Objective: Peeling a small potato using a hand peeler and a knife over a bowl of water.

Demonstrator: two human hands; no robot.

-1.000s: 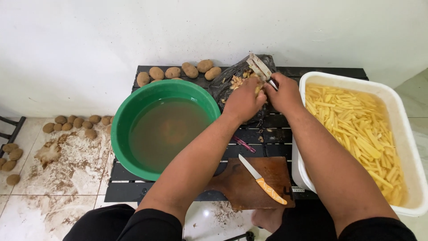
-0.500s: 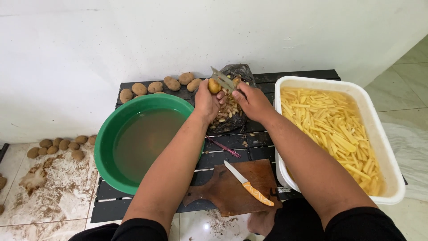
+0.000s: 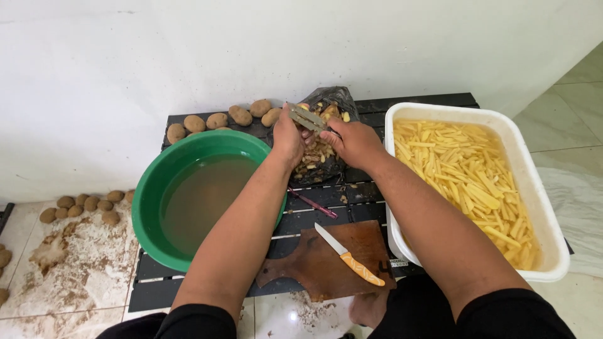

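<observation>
Two hands met above a black bag of peelings at the back of the slatted black table. The right hand was closed around a metal peeler, its blade angled toward the left hand, which was curled shut over something I could not make out from where I stood. Just left of them sat a green basin of cloudy water; to the right, a white tub heaped with cut potato strips. Unpeeled potatoes lined the table's far edge. Nearer the person, an orange-handled knife lay on a wooden board.
</observation>
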